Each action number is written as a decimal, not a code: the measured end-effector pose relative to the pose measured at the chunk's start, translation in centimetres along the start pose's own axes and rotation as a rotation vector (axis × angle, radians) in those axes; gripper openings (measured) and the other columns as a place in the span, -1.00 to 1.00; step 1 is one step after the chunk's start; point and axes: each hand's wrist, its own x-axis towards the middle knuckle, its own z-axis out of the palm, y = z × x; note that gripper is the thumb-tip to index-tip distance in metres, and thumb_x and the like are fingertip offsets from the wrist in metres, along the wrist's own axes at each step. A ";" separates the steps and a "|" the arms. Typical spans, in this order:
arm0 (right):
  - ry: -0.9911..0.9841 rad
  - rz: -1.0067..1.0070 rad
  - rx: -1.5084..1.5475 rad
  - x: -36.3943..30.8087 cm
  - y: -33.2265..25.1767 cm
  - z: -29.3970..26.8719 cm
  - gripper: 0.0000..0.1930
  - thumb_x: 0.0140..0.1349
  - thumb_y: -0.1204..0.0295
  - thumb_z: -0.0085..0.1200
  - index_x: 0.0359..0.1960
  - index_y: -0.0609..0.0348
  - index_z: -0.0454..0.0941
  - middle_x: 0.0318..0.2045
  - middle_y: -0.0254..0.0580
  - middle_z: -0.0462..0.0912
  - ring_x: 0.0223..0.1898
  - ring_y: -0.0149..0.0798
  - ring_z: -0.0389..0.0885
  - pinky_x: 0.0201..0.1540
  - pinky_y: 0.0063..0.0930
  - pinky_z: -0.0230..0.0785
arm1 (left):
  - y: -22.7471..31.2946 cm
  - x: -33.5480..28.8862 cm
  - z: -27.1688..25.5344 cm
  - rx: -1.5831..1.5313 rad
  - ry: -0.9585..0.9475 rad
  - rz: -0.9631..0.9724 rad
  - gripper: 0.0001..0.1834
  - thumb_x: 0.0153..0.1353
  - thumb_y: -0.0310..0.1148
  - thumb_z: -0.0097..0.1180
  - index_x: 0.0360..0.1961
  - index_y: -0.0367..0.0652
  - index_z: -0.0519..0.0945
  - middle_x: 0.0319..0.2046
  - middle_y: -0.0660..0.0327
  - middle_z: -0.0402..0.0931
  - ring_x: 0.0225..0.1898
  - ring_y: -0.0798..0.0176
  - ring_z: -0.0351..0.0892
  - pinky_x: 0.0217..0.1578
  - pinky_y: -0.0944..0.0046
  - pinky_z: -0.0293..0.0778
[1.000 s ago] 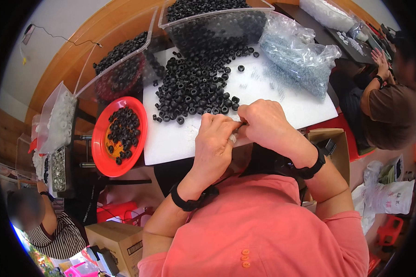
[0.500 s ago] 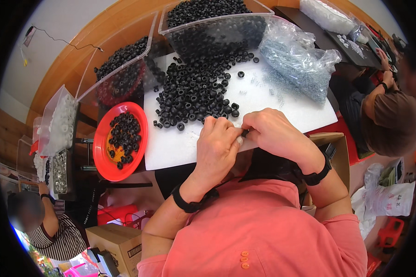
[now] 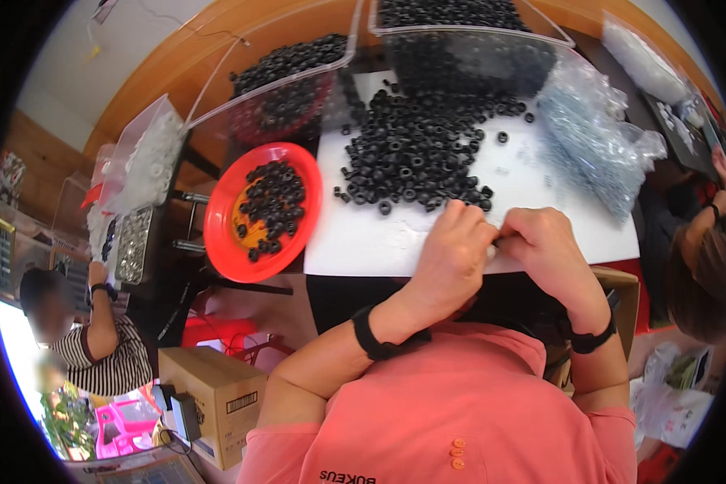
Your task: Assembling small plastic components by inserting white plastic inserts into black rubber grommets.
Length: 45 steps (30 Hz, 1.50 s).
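Observation:
My left hand and my right hand meet at the near edge of a white board. Between their fingertips is a small black part, mostly covered by the fingers. Both hands are closed in a pinch, and a pale tip shows beside the left fingers. Just beyond them spreads a heap of small black ring-shaped parts. To the left, a red plate holds more of these black parts. A clear plastic bag of small translucent pieces lies at the board's right.
Clear bins of black parts stand along the back. At far left are a bin of white parts and a striped-shirted person. Another person sits at right. A cardboard box stands lower left.
The whole view has swung, so the table and its contents appear farther right. My hands stay pinched together over the small black part near the board's edge.

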 end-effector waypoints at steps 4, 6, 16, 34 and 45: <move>-0.004 -0.029 -0.057 0.1 -0.2 0.1 -0.94 0.02 0.53 0.11 -0.52 0.26 0.52 -0.54 0.09 0.61 -0.42 0.16 0.61 -0.33 -0.03 0.41 | 0.1 0.3 0.6 0.033 0.057 -0.010 -0.74 -0.13 -0.70 0.22 -0.35 -0.25 0.55 -0.38 0.13 0.42 -0.28 0.00 0.38 -0.30 0.10 0.38; -0.005 -0.021 -0.087 0.2 -0.3 0.0 -0.96 0.01 0.56 0.10 -0.51 0.27 0.50 -0.53 0.08 0.62 -0.41 0.15 0.61 -0.33 -0.04 0.41 | -0.2 0.4 1.0 0.042 0.083 -0.009 -0.75 -0.15 -0.69 0.24 -0.40 -0.24 0.52 -0.42 0.14 0.38 -0.31 0.02 0.35 -0.34 0.10 0.35; 0.028 -0.016 -0.160 0.9 -0.4 0.9 -0.92 0.09 0.54 0.09 -0.51 0.26 0.49 -0.54 0.11 0.63 -0.46 0.20 0.63 -0.39 0.00 0.43 | -0.7 0.1 1.1 0.131 0.064 0.013 -0.86 -0.05 -0.60 0.19 -0.47 -0.23 0.47 -0.41 0.13 0.36 -0.28 0.02 0.35 -0.28 0.11 0.37; 0.436 0.099 0.990 -4.0 2.5 2.4 -0.94 0.19 0.59 0.26 -0.35 0.26 0.61 -0.47 -0.46 0.58 -0.46 -0.62 0.41 -0.38 -0.69 0.24 | -1.7 -2.3 -15.6 0.595 0.386 -0.461 -0.70 0.01 -0.61 0.30 -0.16 -0.26 0.65 -0.24 0.14 0.57 -0.13 0.10 0.48 -0.11 0.16 0.44; 0.452 0.113 1.013 -4.4 3.1 2.1 -0.94 0.20 0.56 0.21 -0.33 0.28 0.60 -0.46 -0.28 0.61 -0.42 -0.44 0.53 -0.33 -0.59 0.30 | 10.7 4.6 -14.5 -0.412 0.297 0.168 -0.09 -0.04 -0.17 0.38 0.32 -0.39 0.34 0.13 -0.23 0.47 -0.21 0.13 0.59 -0.53 0.31 0.49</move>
